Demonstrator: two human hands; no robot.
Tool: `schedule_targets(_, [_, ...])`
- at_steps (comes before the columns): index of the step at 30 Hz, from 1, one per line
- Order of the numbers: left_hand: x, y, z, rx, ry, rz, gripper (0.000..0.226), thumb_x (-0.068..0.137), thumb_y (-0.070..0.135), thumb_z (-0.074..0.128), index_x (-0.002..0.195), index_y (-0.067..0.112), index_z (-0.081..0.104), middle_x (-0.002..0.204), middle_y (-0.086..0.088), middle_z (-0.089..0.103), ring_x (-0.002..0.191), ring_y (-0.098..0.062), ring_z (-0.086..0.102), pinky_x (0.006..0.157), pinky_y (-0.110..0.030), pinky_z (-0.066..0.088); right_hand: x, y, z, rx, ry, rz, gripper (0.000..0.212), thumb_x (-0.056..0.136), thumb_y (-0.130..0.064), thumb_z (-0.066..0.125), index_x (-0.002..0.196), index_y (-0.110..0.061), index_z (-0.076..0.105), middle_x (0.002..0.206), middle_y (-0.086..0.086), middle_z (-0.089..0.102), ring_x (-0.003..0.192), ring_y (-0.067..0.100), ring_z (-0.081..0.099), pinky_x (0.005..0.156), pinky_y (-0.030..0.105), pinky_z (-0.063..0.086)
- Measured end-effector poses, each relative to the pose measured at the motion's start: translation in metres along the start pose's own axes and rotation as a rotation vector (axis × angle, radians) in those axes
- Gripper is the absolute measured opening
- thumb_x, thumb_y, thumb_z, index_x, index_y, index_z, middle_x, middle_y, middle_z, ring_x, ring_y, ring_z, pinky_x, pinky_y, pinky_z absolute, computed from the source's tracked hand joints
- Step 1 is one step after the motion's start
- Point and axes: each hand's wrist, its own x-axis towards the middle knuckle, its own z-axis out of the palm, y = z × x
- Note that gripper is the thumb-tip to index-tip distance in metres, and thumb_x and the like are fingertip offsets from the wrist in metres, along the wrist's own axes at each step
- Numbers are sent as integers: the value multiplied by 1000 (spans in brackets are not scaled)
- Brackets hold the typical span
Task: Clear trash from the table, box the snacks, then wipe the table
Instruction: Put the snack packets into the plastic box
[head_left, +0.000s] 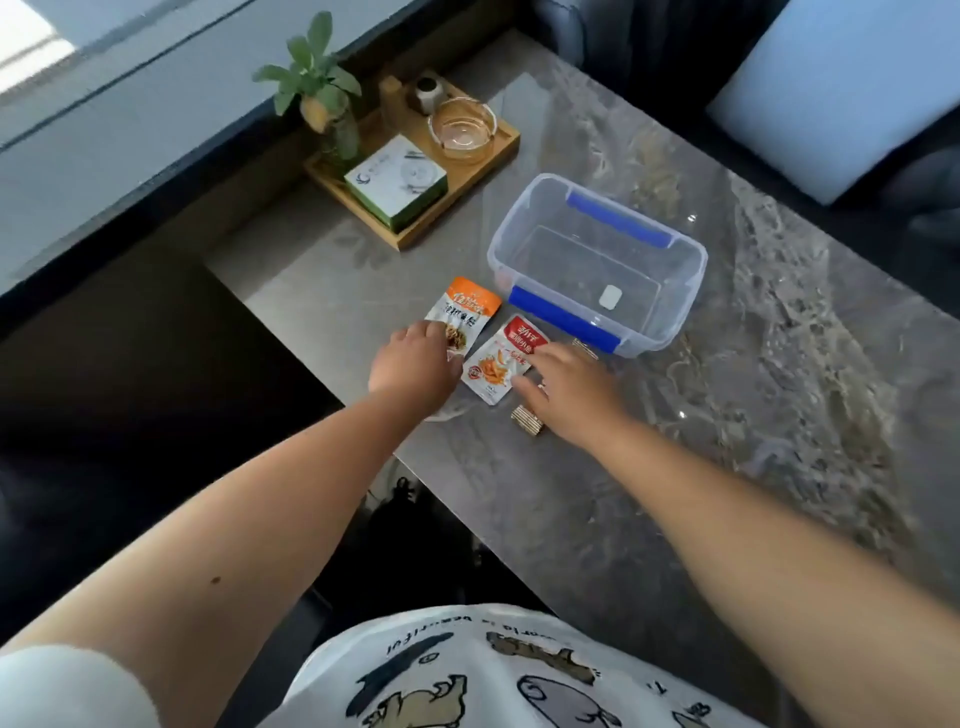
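White printed fabric of the person's shirt (498, 670) fills the bottom edge of the view, and both bare forearms reach out from it over the grey marble-patterned table (753, 389). Left hand (415, 361) lies palm down with its fingers resting on the lower end of an orange-topped foil snack packet (465, 312); the fingers are bent over the packet, but whether they actually pinch it cannot be told. Right hand (566, 387) is spread, fingers loosely apart, its fingertips touching the right edge of a red-topped white snack packet (501, 361) that lies flat on the table just beside the orange one; it grips nothing that can be seen. A small ridged gold-coloured wrapped piece (527, 418) sits on the table under the right hand's thumb side, and another like it (586, 348) peeks out past the fingers.

Just beyond the packets stands a clear rectangular plastic storage box with blue clip handles (597, 260), lidless, with only a small white label showing at its bottom. Farther back near the table's far-left corner, a wooden tray (467, 192) holds a green-and-white carton (397, 179), a round glass ashtray (462, 130), a small potted green plant (317, 88) and a little dark-topped jar (428, 91).
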Motion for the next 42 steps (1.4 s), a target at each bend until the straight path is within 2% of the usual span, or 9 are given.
schedule_targets(6, [68,-3,7,70,-138,125,57,89,51,49,129,11,45,136,-12,47,123,-33,43,93,-45,44,7,-2,-11,67,156,255,37,92,-43,49,107,-12,63,115,6,61,107,24,53,87,37,43])
schedule_targets(11, [92,-16,12,159,-131,217,55,88,50,54,126,12,46,131,-13,45,119,-35,40,88,-45,43,13,13,-40,94,420,473,31,93,-34,48,98,-9,66,101,6,61,96,23,54,80,34,44])
schedule_targets(15, [101,-24,12,101,-179,232,57,85,48,61,125,13,41,124,-17,42,114,-39,45,90,-48,44,25,51,-59,78,570,727,32,91,-34,48,103,-8,64,111,12,56,101,29,53,86,39,45])
schedule_targets(19, [109,-26,9,19,-247,165,69,81,49,67,132,17,33,124,-14,38,110,-39,52,86,-49,46,40,95,-62,181,456,978,44,89,-41,49,119,-9,52,122,15,51,108,34,51,89,41,43])
schedule_targets(21, [111,-25,8,-4,-259,135,72,79,48,70,132,19,31,123,-13,38,105,-39,56,83,-48,47,46,110,-60,354,354,1062,50,88,-48,47,123,-12,48,115,10,56,96,32,60,84,41,48])
schedule_targets(25, [114,-26,8,-35,-253,58,72,74,49,75,127,20,36,118,-11,42,93,-35,60,73,-45,48,56,128,-52,452,281,1058,48,88,-56,35,100,-15,57,91,8,64,78,27,63,63,33,46])
schedule_targets(29, [117,-34,8,-144,-243,-5,55,72,50,76,108,26,42,101,-2,46,66,-16,53,50,-28,42,60,134,-40,515,286,1095,56,91,-55,27,114,-10,52,106,14,60,92,33,59,78,40,48])
schedule_targets(34, [112,-43,-4,-332,-283,-70,33,80,48,69,87,27,46,75,8,59,54,-9,60,37,-21,37,59,136,-30,469,311,1113,55,94,-51,23,110,-7,53,99,16,57,86,32,55,66,34,36])
schedule_targets(42, [92,-16,-82,-736,-21,138,15,87,44,59,83,32,52,78,7,65,62,-1,63,45,-14,44,55,130,-26,419,334,1106,50,96,-49,24,103,-8,53,87,11,53,76,29,50,63,33,33])
